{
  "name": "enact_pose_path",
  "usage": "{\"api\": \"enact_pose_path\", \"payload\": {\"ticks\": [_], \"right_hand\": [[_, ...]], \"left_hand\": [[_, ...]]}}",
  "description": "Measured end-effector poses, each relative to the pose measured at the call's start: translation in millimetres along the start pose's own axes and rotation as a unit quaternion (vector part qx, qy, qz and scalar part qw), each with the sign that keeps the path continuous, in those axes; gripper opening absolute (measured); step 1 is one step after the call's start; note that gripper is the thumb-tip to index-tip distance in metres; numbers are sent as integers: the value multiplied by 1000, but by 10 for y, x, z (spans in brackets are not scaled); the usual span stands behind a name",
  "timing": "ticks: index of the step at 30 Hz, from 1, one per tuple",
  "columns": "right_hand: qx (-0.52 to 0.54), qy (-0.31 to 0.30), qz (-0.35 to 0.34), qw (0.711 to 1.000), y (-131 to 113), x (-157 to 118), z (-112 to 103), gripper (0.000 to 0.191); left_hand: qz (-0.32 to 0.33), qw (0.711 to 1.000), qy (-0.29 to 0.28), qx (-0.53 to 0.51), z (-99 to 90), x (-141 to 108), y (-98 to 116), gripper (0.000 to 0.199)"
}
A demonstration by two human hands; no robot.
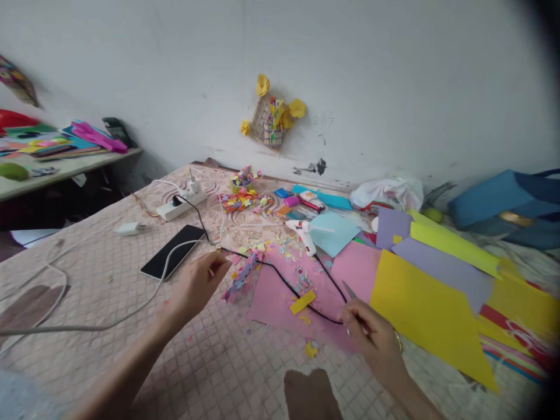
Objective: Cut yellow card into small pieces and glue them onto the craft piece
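My left hand (202,281) hovers over the cloth beside a black phone (172,252), its fingers curled together. Whether anything small sits in that pinch cannot be made out. Just right of it lies a purple and pink paper decoration (242,274). My right hand (377,341) is closed around a pair of scissors (349,290), blades pointing up and away, most of the handles hidden in the fingers. Near them lies a pink paper sheet (273,291) with a yellow paper strip (303,302) and small paper scraps. Behind stands a white glue gun (304,236) with a black cord.
A white power strip (181,204) and loose cables cross the left side. Yellow paper (424,309) and lilac sheets cover the right, near a blue bag (503,201). Cut paper flowers (240,201) lie at the back, below a wall decoration (273,119).
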State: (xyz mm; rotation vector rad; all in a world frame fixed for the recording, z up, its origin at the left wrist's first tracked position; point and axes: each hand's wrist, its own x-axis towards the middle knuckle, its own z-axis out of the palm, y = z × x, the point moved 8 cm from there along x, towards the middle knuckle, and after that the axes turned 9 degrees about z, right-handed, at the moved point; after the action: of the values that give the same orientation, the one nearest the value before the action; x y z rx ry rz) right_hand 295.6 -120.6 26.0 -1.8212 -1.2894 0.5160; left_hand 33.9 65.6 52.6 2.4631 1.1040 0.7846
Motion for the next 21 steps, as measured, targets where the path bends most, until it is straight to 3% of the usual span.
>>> {"api": "enact_pose_path", "payload": {"ticks": [6,13,18,21], "right_hand": [[19,10,25,999,-79,328,-88,21],[8,-23,4,1000,-57,229,72,21],[1,-15,3,1000,37,199,44,22],[4,-4,12,1000,61,196,4,21]], "left_hand": [[19,1000,7,-17,25,89,104,18],[9,1000,-9,0,50,207,65,16],[11,1000,-6,-17,64,204,91,16],[17,999,-2,-48,79,124,216,15]]}}
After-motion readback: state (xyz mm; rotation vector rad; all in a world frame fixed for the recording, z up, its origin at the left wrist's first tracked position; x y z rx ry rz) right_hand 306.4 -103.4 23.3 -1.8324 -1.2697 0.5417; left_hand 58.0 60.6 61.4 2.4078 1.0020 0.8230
